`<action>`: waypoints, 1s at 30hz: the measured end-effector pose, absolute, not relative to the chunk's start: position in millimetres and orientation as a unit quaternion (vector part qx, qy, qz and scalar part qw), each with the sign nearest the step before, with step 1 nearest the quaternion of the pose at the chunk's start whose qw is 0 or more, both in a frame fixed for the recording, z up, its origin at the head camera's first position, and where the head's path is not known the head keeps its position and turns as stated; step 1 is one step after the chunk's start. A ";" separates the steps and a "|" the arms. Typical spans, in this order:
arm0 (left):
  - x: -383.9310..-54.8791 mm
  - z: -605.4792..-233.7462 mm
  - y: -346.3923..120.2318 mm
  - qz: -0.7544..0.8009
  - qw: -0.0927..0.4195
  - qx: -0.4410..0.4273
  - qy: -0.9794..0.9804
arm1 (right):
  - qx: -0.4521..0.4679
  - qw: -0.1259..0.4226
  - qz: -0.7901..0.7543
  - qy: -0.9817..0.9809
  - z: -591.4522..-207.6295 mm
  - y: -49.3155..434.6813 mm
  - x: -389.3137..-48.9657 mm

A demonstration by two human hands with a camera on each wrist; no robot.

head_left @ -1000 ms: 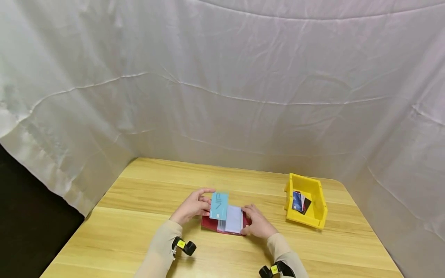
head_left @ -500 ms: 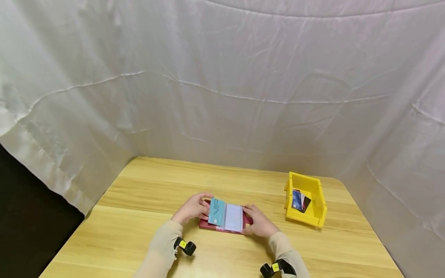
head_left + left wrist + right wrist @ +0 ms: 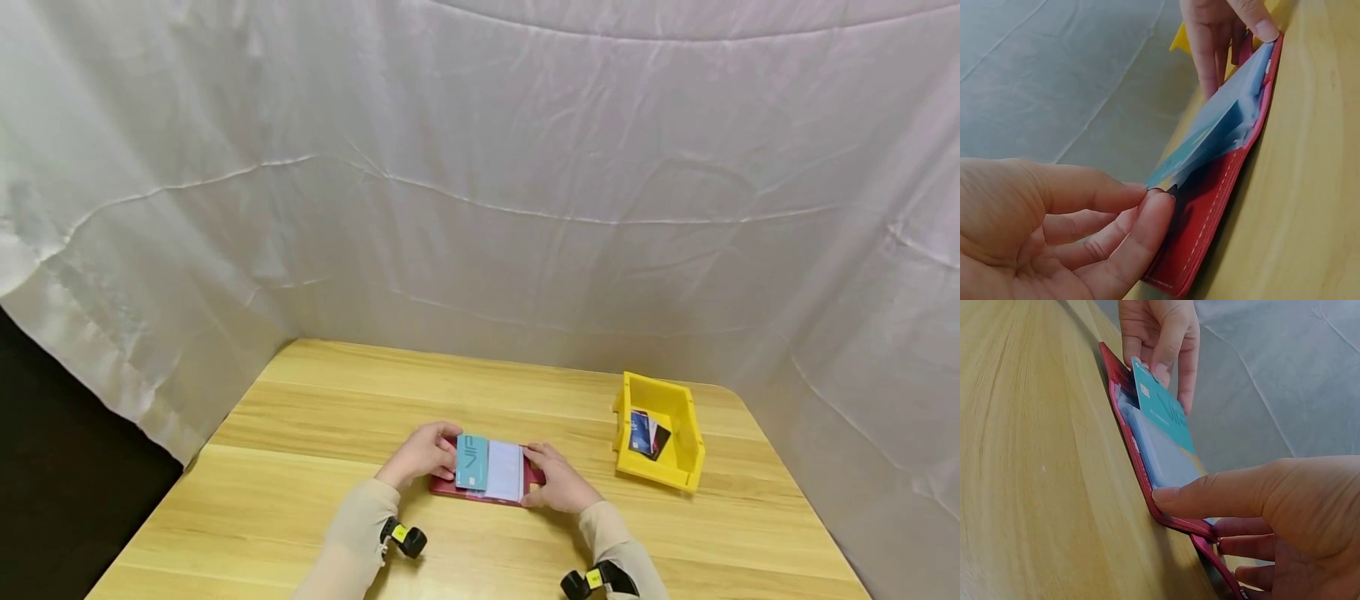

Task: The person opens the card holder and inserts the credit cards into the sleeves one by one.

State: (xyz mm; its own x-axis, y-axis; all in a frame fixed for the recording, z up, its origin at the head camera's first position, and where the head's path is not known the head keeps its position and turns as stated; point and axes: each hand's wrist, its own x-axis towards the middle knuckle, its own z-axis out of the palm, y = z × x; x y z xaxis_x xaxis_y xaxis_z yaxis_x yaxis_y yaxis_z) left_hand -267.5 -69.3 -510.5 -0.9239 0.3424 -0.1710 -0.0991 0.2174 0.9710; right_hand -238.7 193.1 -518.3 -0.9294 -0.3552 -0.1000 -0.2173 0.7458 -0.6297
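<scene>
A teal card (image 3: 472, 462) marked "VIP" is pinched by its left edge between the thumb and fingers of my left hand (image 3: 422, 454). It slants over the open red card holder (image 3: 1204, 212), whose clear plastic sleeves (image 3: 506, 471) lie in the middle. In the right wrist view, the card's far end overlaps the sleeves (image 3: 1160, 450). My right hand (image 3: 561, 482) grips the holder's right side, thumb (image 3: 1169, 495) on the sleeves' edge and the other fingers beneath the cover.
At the right back of the wooden table (image 3: 300, 417) stands a yellow bin (image 3: 682, 454) with several cards (image 3: 643, 435) in it. A grey-white curtain (image 3: 480, 250) hangs behind the table and along its sides.
My left hand has lowered the teal card toward me onto the holder's sleeves, then shifted it slightly right. The right hand has stayed at the holder's right side.
</scene>
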 end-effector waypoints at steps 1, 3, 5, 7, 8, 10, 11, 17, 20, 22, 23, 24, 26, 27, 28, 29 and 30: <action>-266.9 -510.8 -68.5 0.619 0.179 0.082 0.760 | -0.153 0.108 -0.322 0.928 -518.5 193.0 -238.7; -266.0 -511.2 -67.0 0.615 0.179 0.081 0.763 | -0.153 0.108 -0.321 0.928 -518.6 192.9 -238.8; -265.7 -511.4 -65.7 0.612 0.178 0.080 0.767 | -0.150 0.111 -0.321 0.929 -517.9 192.8 -238.8; -265.3 -510.9 -64.5 0.610 0.178 0.077 0.768 | -0.147 0.113 -0.319 0.929 -517.3 192.8 -238.8; -265.1 -510.5 -64.0 0.610 0.177 0.076 0.769 | -0.147 0.112 -0.319 0.929 -516.8 192.8 -238.8; -264.4 -509.6 -63.2 0.610 0.176 0.076 0.769 | -0.146 0.115 -0.320 0.929 -516.1 192.7 -238.7; -263.9 -509.1 -62.7 0.609 0.175 0.075 0.770 | -0.146 0.115 -0.319 0.929 -515.9 192.6 -238.7; -260.6 -506.4 -58.6 0.592 0.163 0.078 0.785 | -0.145 0.115 -0.322 0.929 -515.8 192.0 -238.4; -259.5 -506.8 -56.1 0.573 0.148 0.085 0.802 | -0.144 0.112 -0.322 0.929 -516.0 191.8 -238.6; -258.6 -507.3 -54.1 0.560 0.137 0.095 0.812 | -0.144 0.111 -0.321 0.929 -516.0 191.5 -238.7; -258.3 -507.5 -53.0 0.555 0.133 0.099 0.815 | -0.144 0.111 -0.321 0.930 -516.1 191.4 -238.8; -257.7 -507.5 -51.7 0.551 0.130 0.102 0.818 | -0.145 0.110 -0.320 0.930 -515.9 191.2 -238.8; -256.6 -508.1 -48.9 0.545 0.124 0.109 0.822 | -0.146 0.111 -0.320 0.930 -515.6 191.0 -238.7; -256.0 -508.4 -47.3 0.544 0.120 0.111 0.823 | -0.146 0.112 -0.320 0.929 -515.2 190.9 -238.5; -255.4 -508.7 -45.8 0.544 0.117 0.112 0.823 | -0.146 0.112 -0.320 0.929 -514.9 191.0 -238.3; -255.0 -509.0 -44.1 0.546 0.115 0.109 0.823 | -0.146 0.112 -0.321 0.929 -514.5 191.0 -238.1; -254.6 -509.5 -42.4 0.546 0.110 0.107 0.824 | -0.146 0.112 -0.320 0.929 -514.1 191.2 -237.9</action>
State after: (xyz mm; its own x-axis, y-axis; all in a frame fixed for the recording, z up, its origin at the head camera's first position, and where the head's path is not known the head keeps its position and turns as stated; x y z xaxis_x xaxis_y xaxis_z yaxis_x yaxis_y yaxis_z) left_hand -254.6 -42.4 -509.5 -0.9528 0.2963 -0.0654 0.0551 0.3810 0.9230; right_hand -237.9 191.2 -514.1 -0.9322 -0.3432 -0.1146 -0.1996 0.7519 -0.6283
